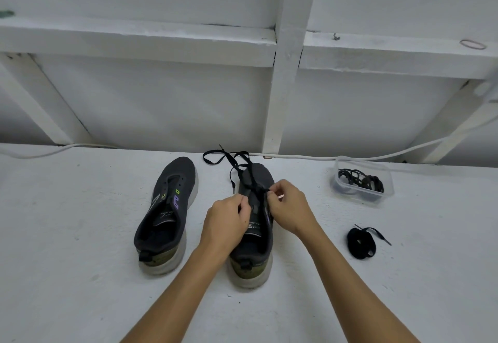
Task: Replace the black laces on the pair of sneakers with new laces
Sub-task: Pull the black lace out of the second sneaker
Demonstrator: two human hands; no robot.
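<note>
Right now both hands are bunched over the sneaker being laced (256,224), which I'll use as the landmark. The right hand (287,209) pinches a black lace (235,163) at the eyelets on the right side of the tongue, fingers curled tight, and the left hand (229,220) is curled at the eyelets on the opposite side, seemingly pinching the lace or the eyelet edge, though I cannot tell which. From the fingers the lace runs forward over the toe and its loose ends trail onto the white surface (80,275) just beyond the toe. Left of that shoe, near but not touching, stands the other sneaker (164,216), with no lace in its eyelets that I can see. Right of the landmark shoe, well apart, a coiled black lace (361,244) lies by the heel end, and farther back a clear plastic tub (362,182) holds a tangle of dark laces. My guess is the job is roughly midway: old laces look to be out and in the tub, one new lace is only a few eyelets in, and the second shoe is still to do. Count: two sneakers, two hands, one lace in work, one coiled spare, one tub.
</note>
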